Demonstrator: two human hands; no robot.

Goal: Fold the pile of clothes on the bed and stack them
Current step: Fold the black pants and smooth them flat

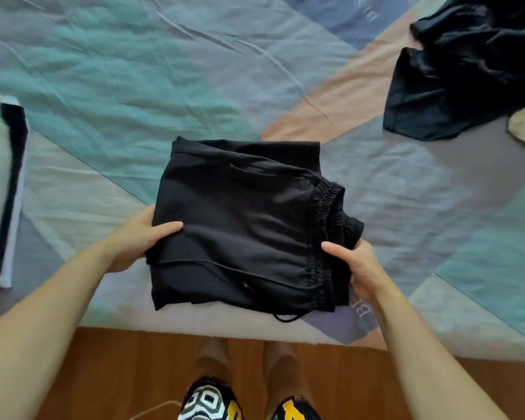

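A wooden floor [119,368] and patterned slippers [209,401] are seen nearest, below the edge of a bed covered by a patchwork sheet [134,86]. Folded black drawstring shorts [240,225] are gripped at the near edge of the bed, the left hand [140,237] and right hand [358,268] each clasped round one side, thumbs on top. Folded clothes [0,189] lie at the left; an unfolded black garment [461,71] lies far right.

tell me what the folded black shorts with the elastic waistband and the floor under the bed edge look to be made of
The folded black shorts look like a thin, matte woven fabric, perhaps a synthetic: soft creases, gathered waistband, no sheen. The floor looks like smooth reddish-brown wood or laminate, with faint plank lines.
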